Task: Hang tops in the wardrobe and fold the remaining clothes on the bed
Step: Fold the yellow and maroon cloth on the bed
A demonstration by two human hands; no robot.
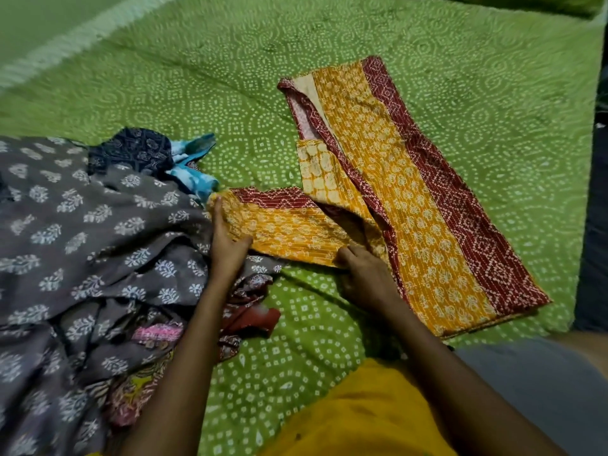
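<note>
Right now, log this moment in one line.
fold | yellow garment on bed | left hand grips sleeve | right hand presses

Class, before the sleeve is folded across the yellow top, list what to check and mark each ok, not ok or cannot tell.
1. Left hand holds the sleeve end: ok.
2. Right hand pins the sleeve at its base: ok.
3. Yellow top lies flat on the bed: ok.
4. Sleeve end is clear of the grey pile: not ok, it touches the pile.
5. Other sleeve already folded in: cannot tell.
</note>
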